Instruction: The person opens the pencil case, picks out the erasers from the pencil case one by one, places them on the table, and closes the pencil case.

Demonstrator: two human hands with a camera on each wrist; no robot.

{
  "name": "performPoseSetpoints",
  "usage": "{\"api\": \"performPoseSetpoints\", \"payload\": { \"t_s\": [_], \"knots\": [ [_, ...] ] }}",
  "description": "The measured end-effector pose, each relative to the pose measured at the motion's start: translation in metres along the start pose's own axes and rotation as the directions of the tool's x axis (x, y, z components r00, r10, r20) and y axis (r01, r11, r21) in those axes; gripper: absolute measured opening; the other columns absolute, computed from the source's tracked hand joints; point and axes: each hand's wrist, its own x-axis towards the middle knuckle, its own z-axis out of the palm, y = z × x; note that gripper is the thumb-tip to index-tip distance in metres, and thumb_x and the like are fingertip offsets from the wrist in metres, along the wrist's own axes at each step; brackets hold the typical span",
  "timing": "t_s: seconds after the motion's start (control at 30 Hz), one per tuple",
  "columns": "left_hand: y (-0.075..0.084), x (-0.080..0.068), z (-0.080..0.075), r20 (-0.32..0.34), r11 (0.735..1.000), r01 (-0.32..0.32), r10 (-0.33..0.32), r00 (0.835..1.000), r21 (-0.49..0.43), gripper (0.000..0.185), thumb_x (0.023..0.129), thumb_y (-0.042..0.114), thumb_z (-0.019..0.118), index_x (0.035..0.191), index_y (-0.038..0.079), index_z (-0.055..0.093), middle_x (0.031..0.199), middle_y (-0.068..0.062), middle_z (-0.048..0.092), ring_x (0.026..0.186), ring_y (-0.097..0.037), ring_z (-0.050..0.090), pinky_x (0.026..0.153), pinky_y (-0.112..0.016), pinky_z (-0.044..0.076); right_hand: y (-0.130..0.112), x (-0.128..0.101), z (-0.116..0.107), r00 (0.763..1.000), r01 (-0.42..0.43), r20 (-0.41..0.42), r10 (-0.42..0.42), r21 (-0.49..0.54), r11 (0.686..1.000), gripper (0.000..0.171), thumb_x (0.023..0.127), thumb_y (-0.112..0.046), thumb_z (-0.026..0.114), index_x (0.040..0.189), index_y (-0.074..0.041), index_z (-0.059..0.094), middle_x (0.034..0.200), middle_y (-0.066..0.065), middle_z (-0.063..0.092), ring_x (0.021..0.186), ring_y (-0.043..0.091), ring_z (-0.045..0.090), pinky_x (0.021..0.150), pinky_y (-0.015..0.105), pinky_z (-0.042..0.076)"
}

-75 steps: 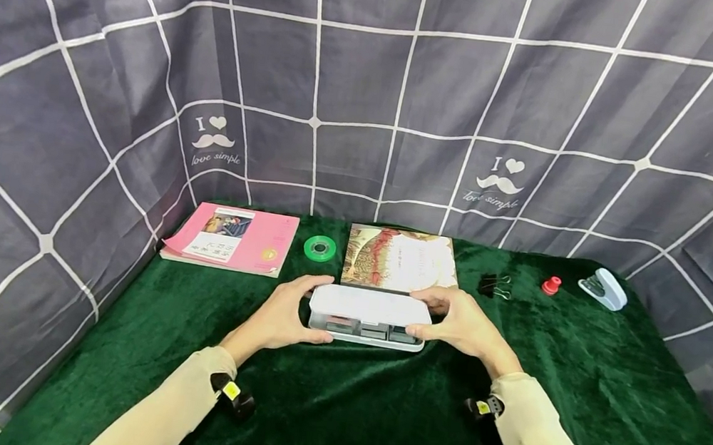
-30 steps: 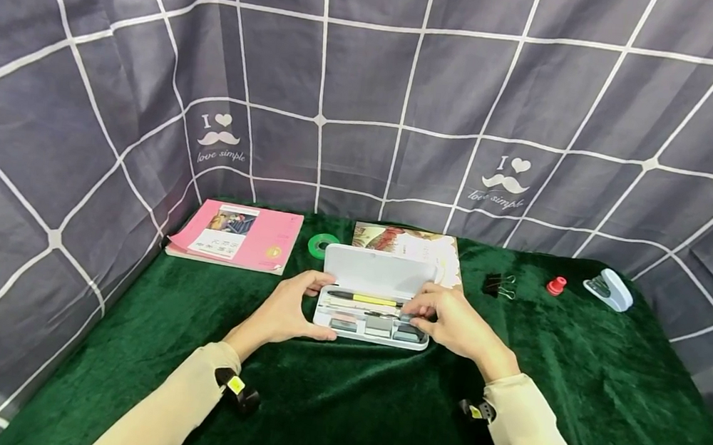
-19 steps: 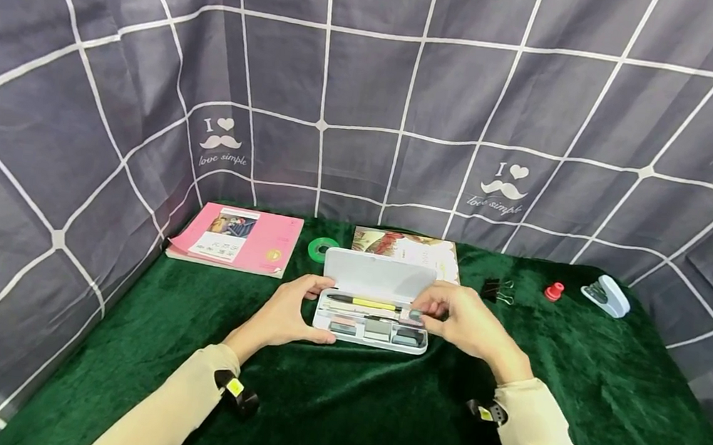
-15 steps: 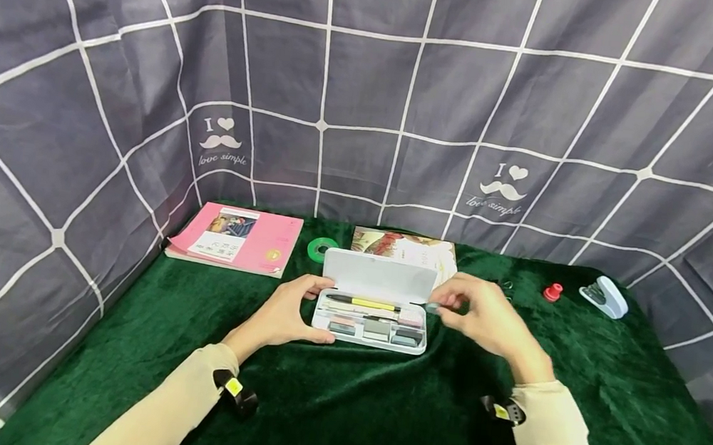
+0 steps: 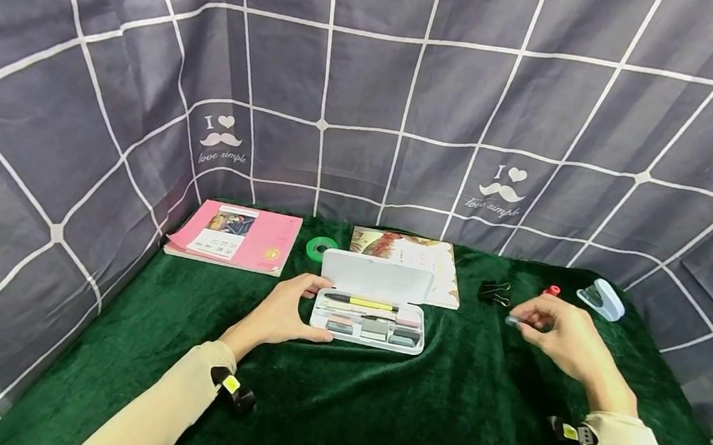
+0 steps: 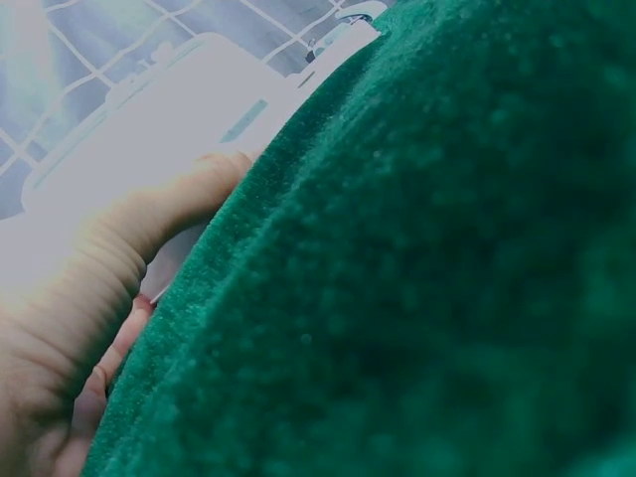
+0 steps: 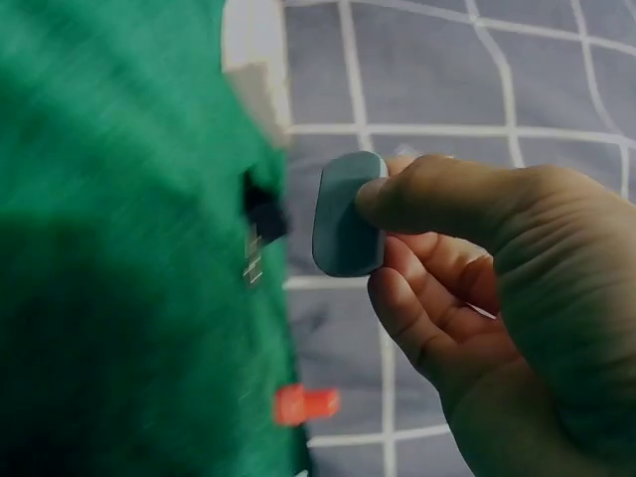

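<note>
A white pencil case (image 5: 377,276) lies on the green cloth in the middle, its lid standing raised at the back. My left hand (image 5: 277,313) grips its left end, thumb at the front edge and fingers behind. Inside are a yellow-and-black pen (image 5: 364,303), other slim items and several small blocks in the front row. Off to the right, my right hand (image 5: 567,339) pinches a flat, rounded grey-blue eraser (image 7: 343,224) between thumb and fingers. In the head view that hand is right of the black binder clip (image 5: 494,293) and overlaps the red stamp-like piece (image 5: 552,290).
A pink book (image 5: 258,242) lies at the back left, with a green tape roll (image 5: 314,248) beside it. Behind the case is a patterned booklet (image 5: 448,278). A white-and-grey stapler-like tool (image 5: 610,301) sits at the far right. Grey checked curtain (image 5: 369,95) encloses the back.
The pencil case's lid has been lifted open. My right hand has taken the eraser out of the case and carried it right. The left hand has kept its grip on the case.
</note>
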Motion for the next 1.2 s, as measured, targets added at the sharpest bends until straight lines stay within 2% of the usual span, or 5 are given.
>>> {"api": "performPoseSetpoints", "payload": {
  "t_s": [0.23, 0.47, 0.73, 1.0, 1.2],
  "knots": [
    [-0.002, 0.002, 0.002, 0.011, 1.0, -0.001, 0.0, 1.0, 0.01, 0.091, 0.076, 0.045, 0.105, 0.151, 0.017, 0.063, 0.147, -0.002, 0.066, 0.128, -0.024, 0.066, 0.114, -0.048, 0.056, 0.025, -0.013, 0.012, 1.0, -0.017, 0.025, 0.018, -0.038, 0.999, 0.027, 0.087, 0.005, 0.091, 0.099, -0.018, 0.084, 0.092, -0.003, 0.074, 0.081, -0.003, 0.063, 0.071, 0.012, 0.052],
    [-0.003, 0.004, 0.002, 0.016, 1.0, -0.031, 0.031, 0.999, -0.002, 0.085, 0.08, 0.045, 0.102, 0.15, 0.017, 0.063, 0.145, -0.002, 0.067, 0.129, -0.025, 0.066, 0.114, -0.049, 0.056, 0.024, -0.016, 0.012, 0.988, -0.071, 0.137, 0.076, -0.041, 0.997, 0.022, 0.089, -0.004, 0.092, 0.099, -0.022, 0.086, 0.094, -0.004, 0.074, 0.082, -0.003, 0.064, 0.072, 0.019, 0.056],
    [-0.003, 0.001, 0.0, 0.008, 1.0, -0.001, 0.001, 1.0, -0.017, 0.083, 0.081, 0.043, 0.102, 0.15, 0.017, 0.064, 0.145, -0.002, 0.067, 0.129, -0.026, 0.067, 0.114, -0.05, 0.056, 0.02, -0.014, 0.012, 0.966, -0.139, 0.221, 0.135, 0.002, 0.99, 0.019, 0.088, -0.007, 0.094, 0.099, -0.021, 0.085, 0.099, -0.001, 0.072, 0.085, 0.003, 0.065, 0.075, 0.02, 0.057],
    [-0.002, 0.001, 0.0, 0.014, 1.0, 0.004, -0.003, 1.0, -0.019, 0.083, 0.08, 0.042, 0.103, 0.149, 0.016, 0.064, 0.144, -0.002, 0.068, 0.129, -0.025, 0.067, 0.115, -0.049, 0.056, 0.018, -0.013, 0.011, 0.956, -0.164, 0.244, 0.161, -0.008, 0.986, 0.019, 0.089, -0.01, 0.094, 0.103, -0.018, 0.085, 0.098, -0.001, 0.073, 0.085, 0.004, 0.065, 0.075, 0.02, 0.057],
    [-0.001, 0.002, 0.0, 0.008, 1.0, 0.011, -0.01, 1.0, -0.019, 0.083, 0.08, 0.04, 0.103, 0.149, 0.016, 0.065, 0.144, -0.003, 0.068, 0.129, -0.026, 0.067, 0.115, -0.049, 0.056, 0.004, -0.006, 0.003, 0.974, -0.15, 0.179, 0.14, 0.044, 0.988, 0.03, 0.091, -0.015, 0.094, 0.119, -0.012, 0.083, 0.108, 0.007, 0.081, 0.09, 0.005, 0.072, 0.077, 0.02, 0.06]
  ]
}}
